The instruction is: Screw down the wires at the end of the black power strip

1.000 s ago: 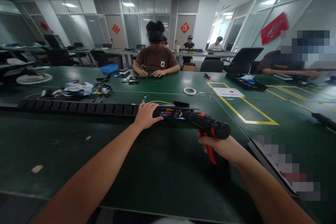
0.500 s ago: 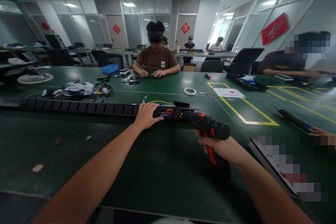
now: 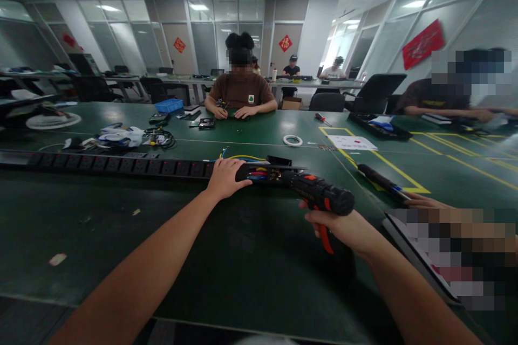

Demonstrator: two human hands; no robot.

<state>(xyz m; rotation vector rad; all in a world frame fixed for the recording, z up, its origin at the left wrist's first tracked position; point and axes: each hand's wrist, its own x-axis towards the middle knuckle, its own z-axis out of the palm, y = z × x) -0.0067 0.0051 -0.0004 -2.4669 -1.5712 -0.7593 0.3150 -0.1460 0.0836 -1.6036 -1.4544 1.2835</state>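
Note:
A long black power strip [image 3: 121, 165] with a row of sockets lies across the green table. My left hand [image 3: 226, 179] is closed over it, thumb on the near side. Just right of that hand, the strip's open end shows coloured wires [image 3: 259, 173]. My right hand [image 3: 334, 221] grips a black and orange cordless drill [image 3: 321, 193] by its handle. The drill's nose points left at the open end; its tip is hard to make out there. Behind the strip stick up yellow and blue wires [image 3: 243, 157], with a small black part [image 3: 279, 160] nearby.
At right, a co-worker's hand [image 3: 429, 200] holds a long black tool [image 3: 380, 182] near a tablet-like panel [image 3: 421, 259]. A white ring [image 3: 292, 140], a paper sheet [image 3: 352, 143] and a red screwdriver [image 3: 321, 118] lie beyond the strip. Bundled cables [image 3: 159, 137] sit back left.
The co-worker's hand at the right has moved left with the long black tool, over the yellow-taped area. My two hands, the drill and the power strip are nearly unmoved.

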